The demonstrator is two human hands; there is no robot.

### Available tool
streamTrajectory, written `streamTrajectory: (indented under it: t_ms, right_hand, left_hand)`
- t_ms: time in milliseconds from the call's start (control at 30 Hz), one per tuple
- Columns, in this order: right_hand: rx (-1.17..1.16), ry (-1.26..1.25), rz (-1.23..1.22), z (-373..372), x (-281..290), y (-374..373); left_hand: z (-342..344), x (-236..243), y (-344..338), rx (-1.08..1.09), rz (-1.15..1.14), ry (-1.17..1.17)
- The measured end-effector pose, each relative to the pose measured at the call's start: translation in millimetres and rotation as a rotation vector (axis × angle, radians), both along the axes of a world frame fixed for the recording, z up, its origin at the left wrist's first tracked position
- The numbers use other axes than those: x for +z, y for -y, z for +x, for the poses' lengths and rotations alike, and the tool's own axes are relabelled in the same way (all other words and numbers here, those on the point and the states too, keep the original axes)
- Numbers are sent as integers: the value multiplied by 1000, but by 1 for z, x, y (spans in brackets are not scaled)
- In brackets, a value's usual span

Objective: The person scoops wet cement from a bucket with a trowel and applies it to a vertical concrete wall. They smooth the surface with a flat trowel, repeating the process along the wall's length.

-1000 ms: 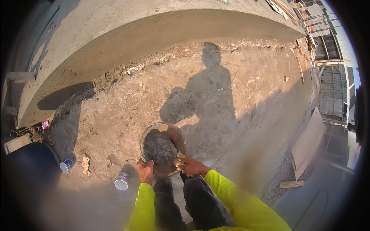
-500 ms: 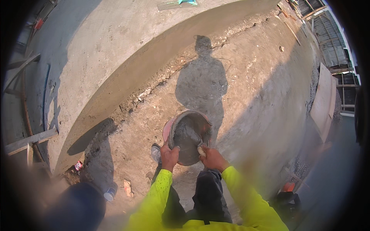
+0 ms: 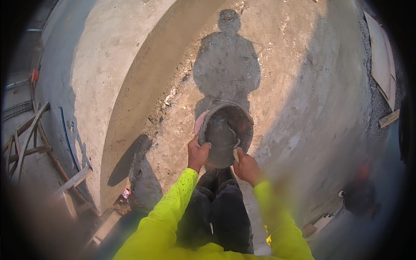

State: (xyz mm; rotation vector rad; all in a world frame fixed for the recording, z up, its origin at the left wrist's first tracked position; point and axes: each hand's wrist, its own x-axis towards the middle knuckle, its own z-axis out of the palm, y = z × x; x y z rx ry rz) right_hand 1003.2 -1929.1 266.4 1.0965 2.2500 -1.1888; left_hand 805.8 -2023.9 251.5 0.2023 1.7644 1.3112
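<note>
A round bucket with grey, mortar-smeared walls is held in front of my legs, its mouth tipped toward me. Wet grey mortar lies inside it. My left hand is closed on the bucket's near left rim, thumb over the edge. In my right hand is a trowel, gripped by its pale handle at the near right rim. The trowel's blade reaches into the bucket and is hard to tell from the mortar. A thin wire bail stands up at the far side of the rim.
A low concrete wall curves along the left of the rough ground. Timber pieces and a blue hose-like line lie left. Flat boards rest on gravel at the right. A blurred dark shape is at lower right.
My view has turned and shifted, so the wall and timbers show differently. The bucket sits slightly higher and further right in view, and my legs are closer together. Both hands keep their grips.
</note>
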Motion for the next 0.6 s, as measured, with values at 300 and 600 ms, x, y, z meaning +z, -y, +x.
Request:
streamTrajectory:
  t_ms: [300, 600]
  right_hand:
    - [-283, -339, -77, 55, -43, -68]
    - [-499, -107, 118, 105, -201, -94]
  left_hand:
    - [30, -47, -80, -101, -98, 88]
    - [48, -190, -146, -338, -104, -80]
